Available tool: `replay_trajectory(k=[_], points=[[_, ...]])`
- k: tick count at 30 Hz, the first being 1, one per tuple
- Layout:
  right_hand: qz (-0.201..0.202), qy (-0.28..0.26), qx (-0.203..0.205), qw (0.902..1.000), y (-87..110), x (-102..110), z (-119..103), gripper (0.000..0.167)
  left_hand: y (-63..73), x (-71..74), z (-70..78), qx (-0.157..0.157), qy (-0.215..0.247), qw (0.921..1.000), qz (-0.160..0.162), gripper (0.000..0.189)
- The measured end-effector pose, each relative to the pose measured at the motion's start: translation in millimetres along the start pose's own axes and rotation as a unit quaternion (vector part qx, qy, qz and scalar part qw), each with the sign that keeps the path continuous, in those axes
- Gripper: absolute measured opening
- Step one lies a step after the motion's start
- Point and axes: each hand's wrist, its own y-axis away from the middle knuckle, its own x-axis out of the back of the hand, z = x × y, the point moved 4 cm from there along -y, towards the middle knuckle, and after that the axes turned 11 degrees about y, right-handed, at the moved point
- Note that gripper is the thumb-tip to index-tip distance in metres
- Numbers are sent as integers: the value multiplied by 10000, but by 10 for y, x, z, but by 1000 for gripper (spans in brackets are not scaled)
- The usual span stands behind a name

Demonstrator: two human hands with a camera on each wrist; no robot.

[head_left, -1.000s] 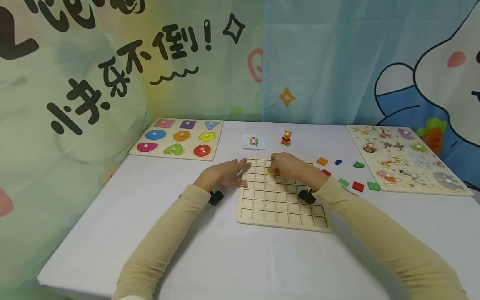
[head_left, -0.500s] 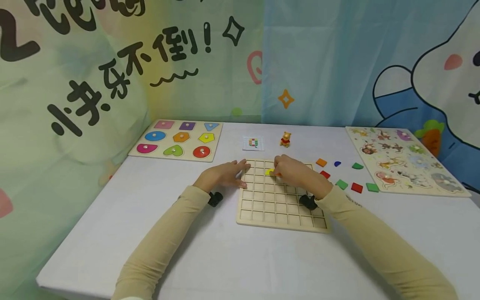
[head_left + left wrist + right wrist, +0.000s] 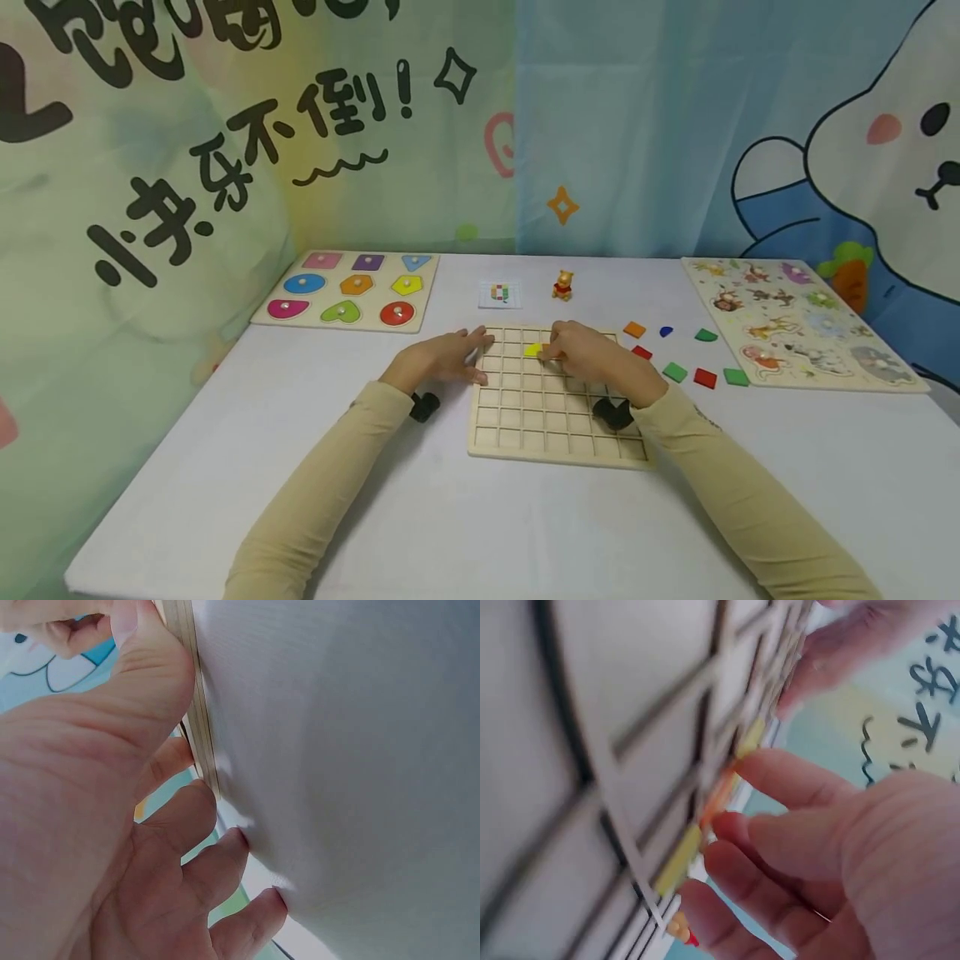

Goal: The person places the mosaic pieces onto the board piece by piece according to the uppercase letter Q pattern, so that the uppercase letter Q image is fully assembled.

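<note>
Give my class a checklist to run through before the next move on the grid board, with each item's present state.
1. Left hand touching the grid board's left edge: ok.
2. Orange piece released by the right hand: not ok, fingers are on it.
3. Orange piece fully seated: cannot tell, blurred.
4. Yellow piece on the board: ok.
5. Pattern card uncovered: ok.
6. Loose pieces off the board: ok.

Pastel cartoon backdrop [image 3: 622, 125]; white-covered table [image 3: 172, 492]
</note>
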Motion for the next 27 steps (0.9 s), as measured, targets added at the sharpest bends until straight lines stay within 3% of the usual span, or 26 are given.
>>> replay_trajectory(k=[6,10,17,24,27], points=[[336,-653,-530,9959,158,236,238,25,32,-15,-57,-16,29,10000,79,80],[544,-729,-972,9911,242,403,409,26,113,3,-158,141,87,9997,183,80],[412,-793,-1771,9801,459,491,721,29,182,-49,-278,165,240,9995,105,81],[436,-793,-2252,9701,725,509,1002,34,235,-74,-272,256,196,9994,90,83],[233,-810,-2365,9680,847,529,1085,38,248,-72,-248,182,200,9996,70,83]])
